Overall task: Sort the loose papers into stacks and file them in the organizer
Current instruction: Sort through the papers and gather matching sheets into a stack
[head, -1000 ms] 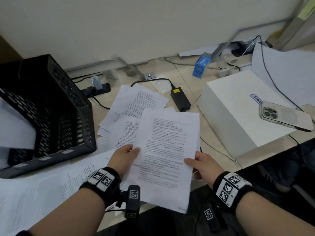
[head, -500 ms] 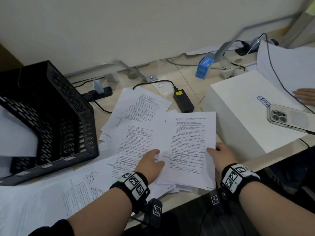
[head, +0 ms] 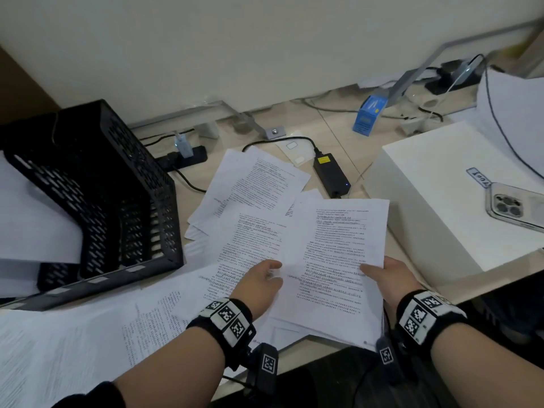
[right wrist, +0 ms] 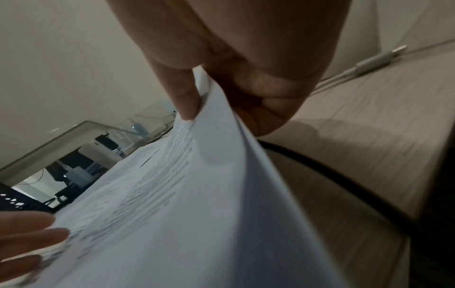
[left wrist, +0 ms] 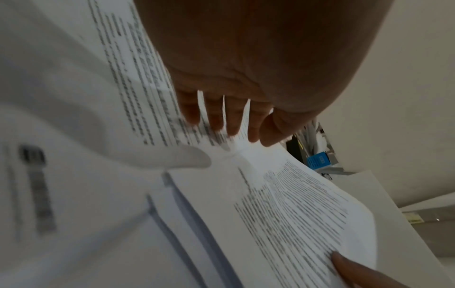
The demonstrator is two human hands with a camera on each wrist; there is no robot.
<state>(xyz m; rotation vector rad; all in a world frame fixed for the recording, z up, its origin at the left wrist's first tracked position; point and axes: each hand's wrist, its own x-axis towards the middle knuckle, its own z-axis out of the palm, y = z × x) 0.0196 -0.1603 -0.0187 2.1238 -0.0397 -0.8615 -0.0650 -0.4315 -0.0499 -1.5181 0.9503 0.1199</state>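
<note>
Papers first: a thin stack of printed sheets (head: 338,260) lies tilted at the near edge of the counter (head: 332,125), its lower corner overhanging that edge. The right hand (head: 385,278) pinches the stack's right margin — in the right wrist view the thumb (right wrist: 182,91) sits on top of the sheets and the curled fingers (right wrist: 265,101) underneath. The left hand (head: 259,287) rests on the stack's left margin with fingers stretched flat and slightly spread; the left wrist view shows the fingertips (left wrist: 216,117) pressing onto the paper, not wrapped around anything.

Under and beside the stack more loose sheets (head: 253,184) fan out toward the wall, overlapping one another, and further printed pages (head: 88,334) cover the near left part of the counter. The black perforated organizer (head: 112,187) stands to the left, tipped so its openings face left, with white paper (head: 32,225) showing in it on the left side.

Behind the loose sheets lies a black power adapter (head: 331,175) with its cable — a small blue light glows at its near end. A blue box (head: 369,113) stands near the wall. To the right sits a white box (head: 447,195) carrying a phone (head: 518,206), camera side up.
</note>
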